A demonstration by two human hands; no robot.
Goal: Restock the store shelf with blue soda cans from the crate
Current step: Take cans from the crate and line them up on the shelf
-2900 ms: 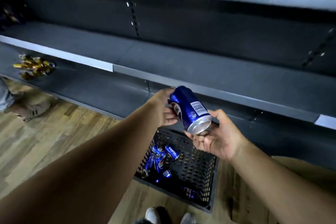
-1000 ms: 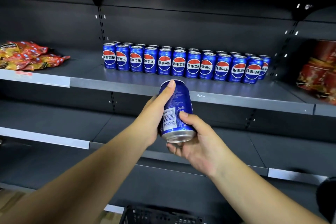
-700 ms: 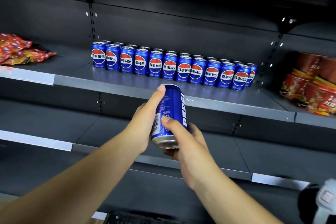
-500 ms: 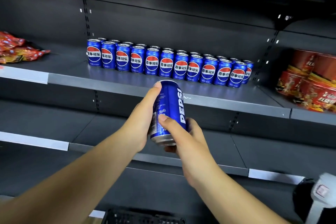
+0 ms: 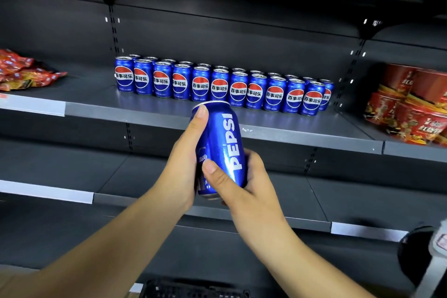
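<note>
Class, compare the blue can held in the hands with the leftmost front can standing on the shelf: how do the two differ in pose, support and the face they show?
The held can tilts slightly; the leftmost shelf can stands upright. The held can is gripped by the left hand and right hand, clear of the shelf; the shelf can rests on it in a row. The held can shows vertical white PEPSI lettering; the shelf can shows the round red, white and blue logo. Both are blue soda cans.

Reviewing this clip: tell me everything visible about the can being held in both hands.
The held can is glossy blue metal with white PEPSI lettering running up its side and a silver top rim. It is roughly upright, tilted slightly, in the air in front of the shelf edge, below the row of shelved cans. The left hand wraps its left side; the right hand grips its lower part, thumb across the front.
</note>
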